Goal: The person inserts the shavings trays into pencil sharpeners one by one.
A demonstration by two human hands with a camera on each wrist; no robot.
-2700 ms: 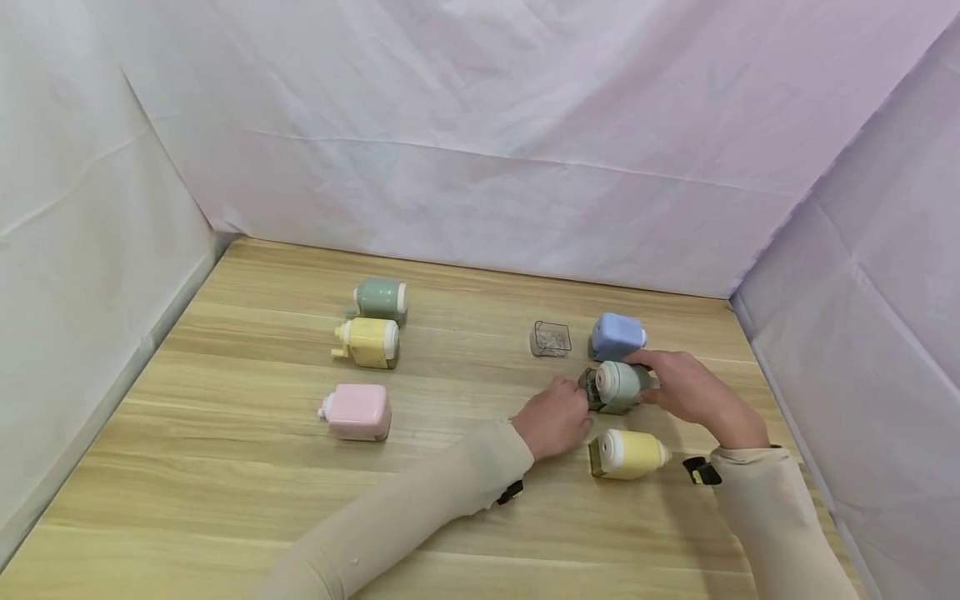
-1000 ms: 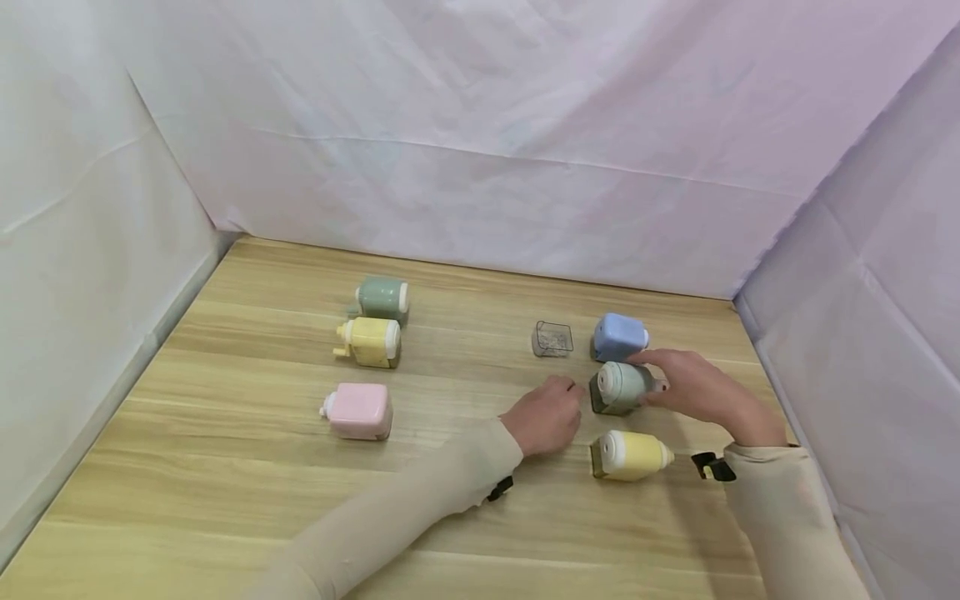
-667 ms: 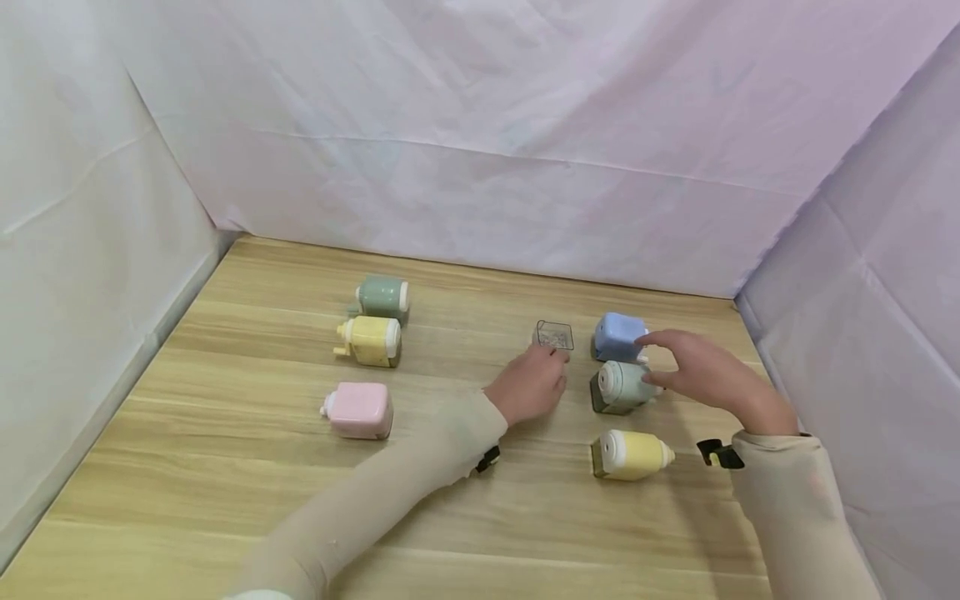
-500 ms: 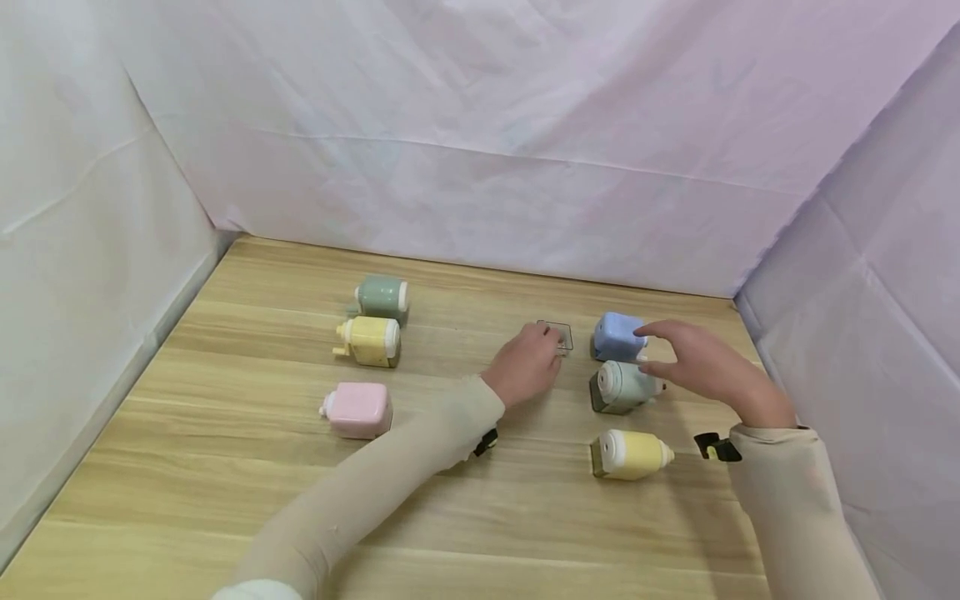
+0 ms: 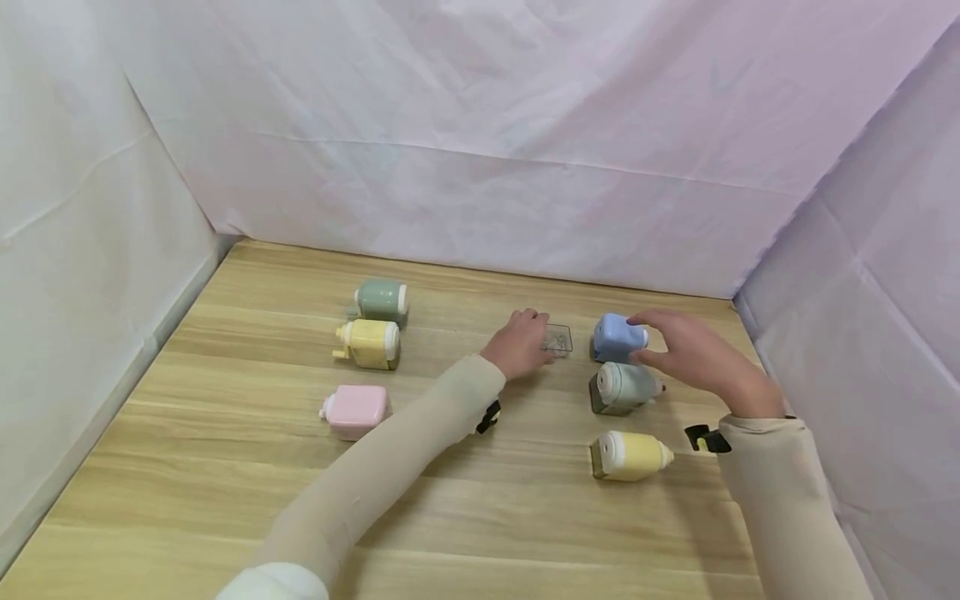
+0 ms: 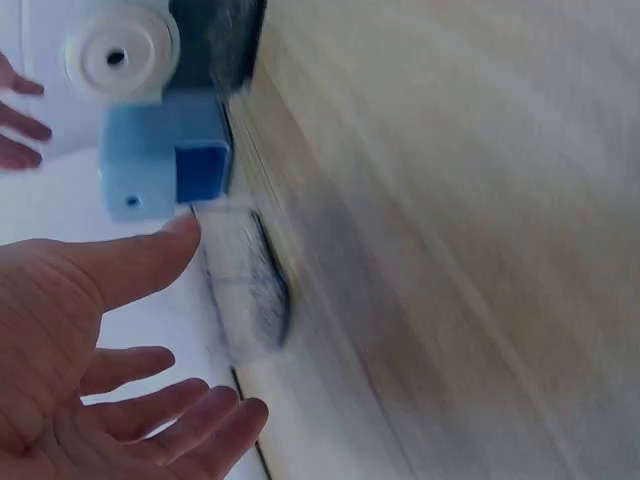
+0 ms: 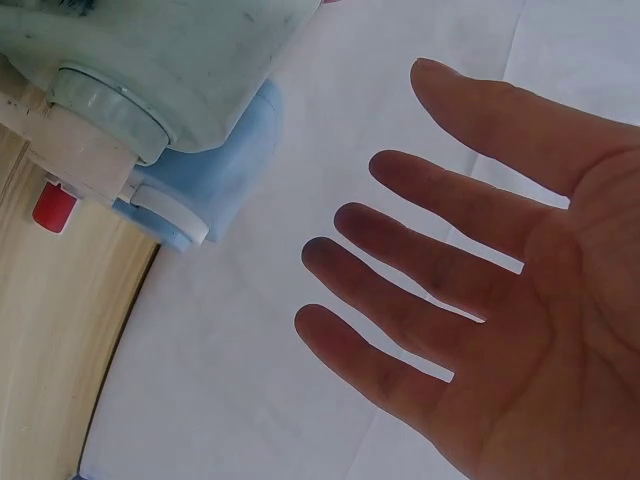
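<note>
My left hand (image 5: 519, 343) is beside a small clear drawer (image 5: 558, 340) with a dark rim, which holds pencil shavings. In the left wrist view its thumb and fingers spread apart near the clear drawer. The blue pencil sharpener (image 5: 617, 337) stands just to the right, with a dark blue recess in its lower front. My right hand (image 5: 693, 358) reaches to its crank end, thumb and fingertips overlapping it in the head view. In the right wrist view, the fingers are straight and spaced apart. A grey-green pencil sharpener (image 5: 624, 387) stands in front of the blue one.
A yellow pencil sharpener (image 5: 632, 455) lies nearer on the right. On the left stand a green sharpener (image 5: 381, 298), another yellow sharpener (image 5: 370, 342) and a pink sharpener (image 5: 358, 410), partly near my left sleeve. White cloth (image 5: 480, 167) walls in the wooden table (image 5: 480, 517).
The grey-green sharpener's dark drawer has gone in. My left hand has let go of it and moved back and left to the clear drawer. My right hand has left that sharpener for the blue one.
</note>
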